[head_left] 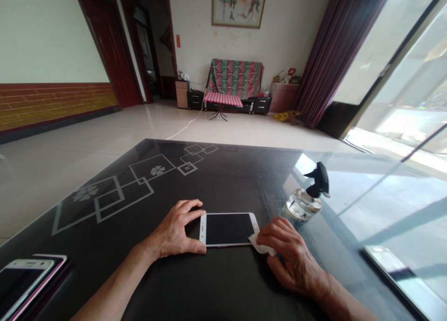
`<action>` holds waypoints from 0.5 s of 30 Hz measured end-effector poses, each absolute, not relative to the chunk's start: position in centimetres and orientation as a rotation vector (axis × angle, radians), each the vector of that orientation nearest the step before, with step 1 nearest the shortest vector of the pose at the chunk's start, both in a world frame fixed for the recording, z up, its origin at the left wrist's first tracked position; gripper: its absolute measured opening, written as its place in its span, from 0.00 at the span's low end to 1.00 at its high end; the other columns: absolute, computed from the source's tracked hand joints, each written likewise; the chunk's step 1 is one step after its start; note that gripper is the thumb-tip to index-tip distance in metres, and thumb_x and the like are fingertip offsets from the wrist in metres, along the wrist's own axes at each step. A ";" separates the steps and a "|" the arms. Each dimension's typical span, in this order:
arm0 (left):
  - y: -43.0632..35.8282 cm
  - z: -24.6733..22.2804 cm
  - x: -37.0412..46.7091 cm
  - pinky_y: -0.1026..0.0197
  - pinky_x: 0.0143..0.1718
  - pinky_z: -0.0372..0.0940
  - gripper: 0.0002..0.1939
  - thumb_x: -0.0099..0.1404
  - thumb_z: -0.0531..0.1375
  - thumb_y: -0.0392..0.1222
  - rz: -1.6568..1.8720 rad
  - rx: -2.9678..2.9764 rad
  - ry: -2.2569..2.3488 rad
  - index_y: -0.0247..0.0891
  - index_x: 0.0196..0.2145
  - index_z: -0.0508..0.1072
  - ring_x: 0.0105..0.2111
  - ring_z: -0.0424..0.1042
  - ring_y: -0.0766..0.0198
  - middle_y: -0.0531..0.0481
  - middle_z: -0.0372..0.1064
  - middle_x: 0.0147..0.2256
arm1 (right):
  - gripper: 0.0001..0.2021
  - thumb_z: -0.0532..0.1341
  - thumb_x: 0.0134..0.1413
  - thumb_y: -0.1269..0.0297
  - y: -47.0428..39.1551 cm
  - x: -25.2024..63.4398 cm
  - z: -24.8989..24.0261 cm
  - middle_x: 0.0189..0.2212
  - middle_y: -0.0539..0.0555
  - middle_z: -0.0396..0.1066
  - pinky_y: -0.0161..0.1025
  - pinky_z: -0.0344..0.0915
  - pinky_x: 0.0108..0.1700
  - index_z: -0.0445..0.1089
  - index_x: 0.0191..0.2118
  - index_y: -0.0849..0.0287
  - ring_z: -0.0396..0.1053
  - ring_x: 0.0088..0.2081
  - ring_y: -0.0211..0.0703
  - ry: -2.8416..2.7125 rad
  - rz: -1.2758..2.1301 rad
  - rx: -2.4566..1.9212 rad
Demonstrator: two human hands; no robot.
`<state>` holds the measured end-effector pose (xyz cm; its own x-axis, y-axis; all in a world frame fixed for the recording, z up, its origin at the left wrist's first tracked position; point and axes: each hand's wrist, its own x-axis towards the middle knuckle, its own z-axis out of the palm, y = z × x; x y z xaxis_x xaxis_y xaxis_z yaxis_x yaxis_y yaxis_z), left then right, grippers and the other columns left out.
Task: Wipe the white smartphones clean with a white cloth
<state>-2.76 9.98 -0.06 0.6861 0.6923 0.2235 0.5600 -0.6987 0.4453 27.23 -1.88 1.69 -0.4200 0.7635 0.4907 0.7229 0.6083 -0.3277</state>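
Note:
A white smartphone [228, 229] with a dark screen lies face up on the black table, its long side running left to right. My left hand [179, 228] steadies its left end, with the thumb at the near corner and the fingers at the far corner. Bunched under the fingers of my right hand [289, 249] is a white tissue [261, 245], pressed against the phone's right end near the close corner. Beyond my right hand stands a clear spray bottle [304, 203] with a black trigger head, apart from both hands.
Stacked phones [30, 274] lie at the table's left front. Another phone [401, 276] rests at the right, under window glare. The glossy black table [240, 181] carries a pattern of grey squares. Across the room are a cloth-covered television [235, 78] and a small folding table [223, 99].

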 end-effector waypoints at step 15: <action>10.1 0.0 -2.7 0.44 0.57 0.57 0.42 0.44 0.68 0.65 0.536 2.578 0.965 0.45 0.54 0.70 0.56 0.57 0.46 0.44 0.58 0.58 | 0.13 0.52 0.46 0.75 -0.9 28.0 2.1 0.33 0.54 0.69 0.48 0.60 0.41 0.67 0.37 0.57 0.61 0.33 0.44 -2.300 0.083 -1.032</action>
<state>-2.72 10.11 0.01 0.6988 0.6782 0.2274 0.5518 -0.7134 0.4318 28.02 -0.90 2.08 -0.5108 0.6959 0.5048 0.6579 0.6944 -0.2917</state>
